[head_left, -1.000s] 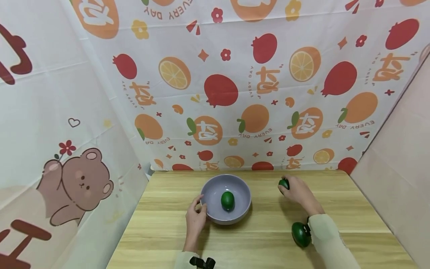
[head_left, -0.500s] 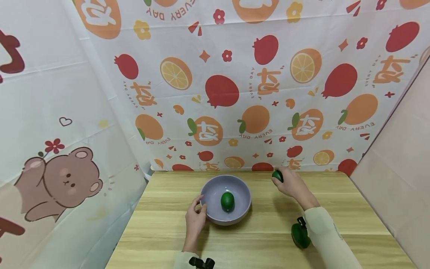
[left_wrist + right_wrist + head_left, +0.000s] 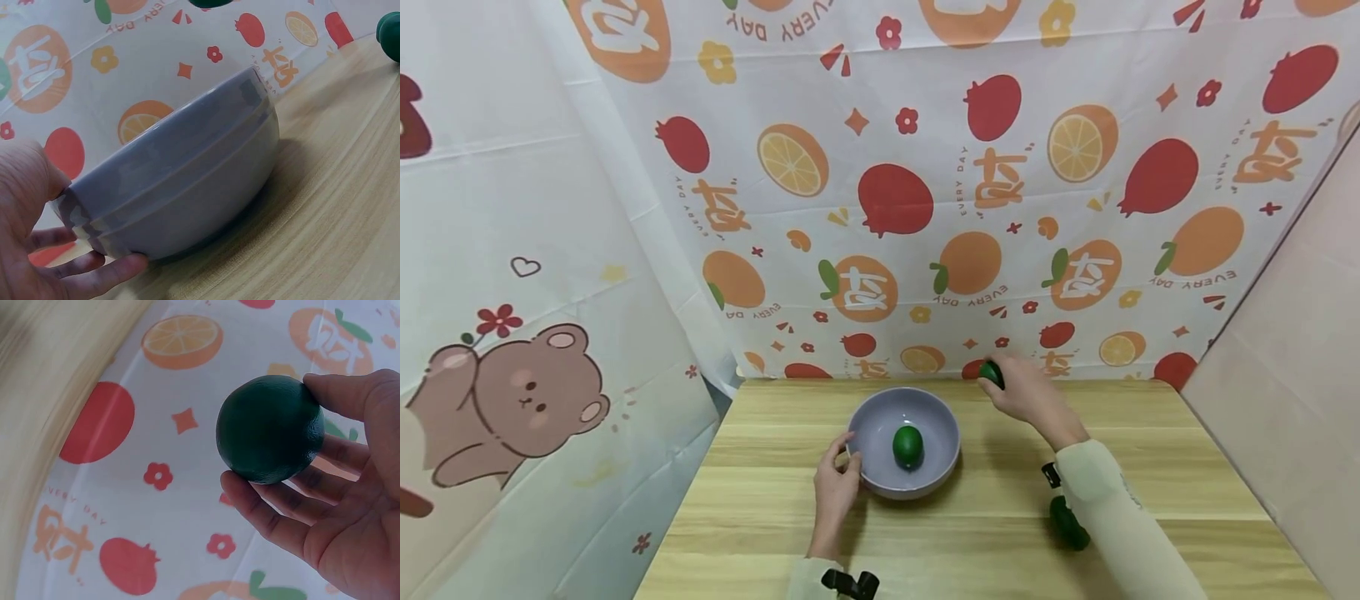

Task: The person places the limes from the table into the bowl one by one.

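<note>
A grey-purple bowl [image 3: 874,467] stands on the table with one green lime [image 3: 907,446] inside. My left hand [image 3: 837,492] grips the bowl's left side; in the left wrist view the thumb is at the rim and the fingers spread against the outer wall [image 3: 187,181]. Raised over the table's back edge, right of the bowl, my right hand [image 3: 1028,396] holds a second green lime [image 3: 992,373]. The right wrist view shows this lime [image 3: 269,428] pinched between thumb and fingertips.
A larger dark green, egg-shaped fruit [image 3: 1067,525] lies on the table [image 3: 970,550] beside the right sleeve, which partly covers it. Fruit-printed cloth [image 3: 895,100] hangs behind the table. A bear-printed cloth [image 3: 542,400] is at the left, a plain pale one [image 3: 1285,358] at the right.
My right hand has risen and moved left toward the bowl, carrying the lime. My left hand, the bowl and the lime inside it stay where they were.
</note>
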Tool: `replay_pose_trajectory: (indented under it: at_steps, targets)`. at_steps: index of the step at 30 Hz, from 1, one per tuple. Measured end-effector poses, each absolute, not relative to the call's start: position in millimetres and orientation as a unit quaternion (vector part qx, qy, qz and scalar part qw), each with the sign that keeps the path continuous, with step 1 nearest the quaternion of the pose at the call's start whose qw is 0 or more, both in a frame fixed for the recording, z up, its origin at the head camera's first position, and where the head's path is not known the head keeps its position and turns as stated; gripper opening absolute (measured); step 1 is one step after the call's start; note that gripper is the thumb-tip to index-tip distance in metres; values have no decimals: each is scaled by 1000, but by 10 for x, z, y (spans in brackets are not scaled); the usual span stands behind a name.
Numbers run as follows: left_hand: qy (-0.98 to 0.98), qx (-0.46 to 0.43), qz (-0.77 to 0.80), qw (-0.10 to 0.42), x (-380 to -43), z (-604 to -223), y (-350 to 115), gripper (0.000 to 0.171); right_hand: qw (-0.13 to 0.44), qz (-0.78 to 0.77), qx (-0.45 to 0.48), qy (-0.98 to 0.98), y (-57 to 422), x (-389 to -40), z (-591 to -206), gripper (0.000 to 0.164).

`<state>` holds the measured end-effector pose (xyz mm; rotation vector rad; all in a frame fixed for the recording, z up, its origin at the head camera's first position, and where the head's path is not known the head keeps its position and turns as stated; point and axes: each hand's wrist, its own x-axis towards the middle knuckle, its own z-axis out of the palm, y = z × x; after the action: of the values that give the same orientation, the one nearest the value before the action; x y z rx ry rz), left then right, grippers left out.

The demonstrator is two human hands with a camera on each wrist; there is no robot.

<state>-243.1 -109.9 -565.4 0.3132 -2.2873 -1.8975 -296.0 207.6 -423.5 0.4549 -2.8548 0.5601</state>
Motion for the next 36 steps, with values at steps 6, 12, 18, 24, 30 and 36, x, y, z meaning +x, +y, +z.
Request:
replay_pose_trajectory:
  at_steps: [6,12,18,24,30,36]
  targets:
    - [-764,107,-632,79,-2416,-5665,-1102,40,109,183,190,-958,1898,-2948,-4217,40]
    - [-762,113,-633,77,-2445,-5659,-1082,40,109,192,202,-954,1794,-2957,-4208,43]
    - [-767,111,-627,78,-2470,-5628,-1074,40,102,184,204,-956,1687,-2974,-4194,43]
    - [-767,122,-626,75,-2460,-5629,-1108,40,70,207,205,-954,1503,-2958,-4224,42]
    - [-765,120,-627,78,-2468,-5615,-1104,40,49,220,211,-951,1329,-2952,-4302,43]
    - [-769,116,-623,76,-2444,-5628,-1092,41,28,224,210,-951,1213,-2933,-4395,42]
